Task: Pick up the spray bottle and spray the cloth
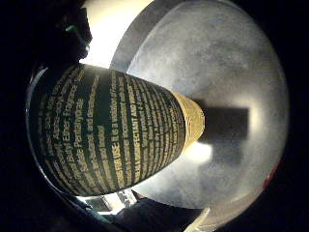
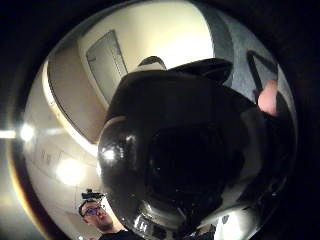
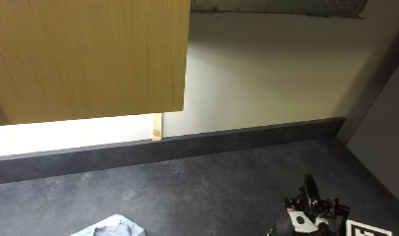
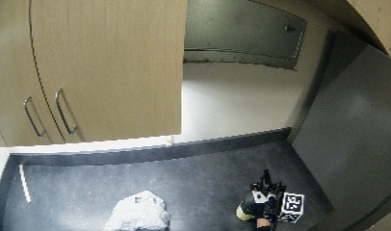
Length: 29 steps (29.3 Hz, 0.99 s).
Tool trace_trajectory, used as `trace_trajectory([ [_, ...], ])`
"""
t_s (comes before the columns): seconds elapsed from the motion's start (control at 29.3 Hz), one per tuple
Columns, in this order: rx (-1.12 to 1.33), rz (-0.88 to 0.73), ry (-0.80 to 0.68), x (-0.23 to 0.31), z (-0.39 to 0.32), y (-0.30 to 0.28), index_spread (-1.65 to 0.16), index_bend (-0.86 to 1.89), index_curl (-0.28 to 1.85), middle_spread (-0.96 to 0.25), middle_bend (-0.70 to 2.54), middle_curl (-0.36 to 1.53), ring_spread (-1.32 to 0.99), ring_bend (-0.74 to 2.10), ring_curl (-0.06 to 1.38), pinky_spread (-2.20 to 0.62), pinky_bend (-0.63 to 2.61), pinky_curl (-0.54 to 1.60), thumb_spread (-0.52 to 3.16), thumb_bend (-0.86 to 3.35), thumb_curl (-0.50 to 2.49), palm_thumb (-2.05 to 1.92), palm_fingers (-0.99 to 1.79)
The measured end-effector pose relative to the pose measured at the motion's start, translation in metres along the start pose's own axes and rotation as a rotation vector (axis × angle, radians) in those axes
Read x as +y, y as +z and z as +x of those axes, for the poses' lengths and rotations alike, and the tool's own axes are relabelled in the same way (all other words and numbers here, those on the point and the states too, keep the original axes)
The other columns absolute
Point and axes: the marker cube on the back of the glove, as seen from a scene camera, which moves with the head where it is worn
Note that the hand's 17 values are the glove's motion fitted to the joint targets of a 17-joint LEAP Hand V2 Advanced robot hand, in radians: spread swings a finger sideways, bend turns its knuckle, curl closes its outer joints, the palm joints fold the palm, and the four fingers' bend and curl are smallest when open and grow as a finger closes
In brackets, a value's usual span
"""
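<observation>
Your gloved right hand [image 4: 265, 208] is wrapped around the spray bottle [image 4: 247, 210] near the front right of the dark countertop [image 4: 202, 178], though the fingers themselves are mostly hidden in the outside views, so you can only tell they are closed round it from how near the bottle sits to your palm. From the little-finger side of your palm, the bottle's dark label with its yellow print [image 1: 104, 133] fills much of the view, tapering to a pale yellowish base [image 1: 193, 121], and its shadow falls on the grey counter surface [image 1: 217, 63] beyond. From the thumb side, the glossy black spray head [image 2: 185, 155] sits right against your palm, and a bare fingertip [image 2: 268, 97] shows at its edge. The cloth [image 4: 139, 212], light and crumpled, lies on the counter to your left, well apart from the bottle; in the closer outside view only its far edge [image 3: 111, 227] shows at the bottom. Wooden cabinets [image 4: 99, 67] hang above the far left of the counter, and a dark upstand [image 3: 186, 147] runs along the pale back wall [image 3: 265, 73].
</observation>
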Motion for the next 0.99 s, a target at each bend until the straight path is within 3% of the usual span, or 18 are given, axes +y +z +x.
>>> trace_trajectory([
  [0.75,0.001,0.075,-0.042,-0.005,0.009,-0.007,-0.13,0.35,0.51,-0.01,0.24,0.48,0.00,0.22,0.40,0.09,0.17,0.29,0.71,-0.02,0.67,1.10,1.07],
  [0.99,-0.065,0.108,-0.076,-0.009,-0.039,-0.031,-0.12,0.34,0.52,-0.01,0.23,0.49,-0.01,0.21,0.41,0.09,0.18,0.30,0.69,-0.02,0.68,1.11,1.08],
])
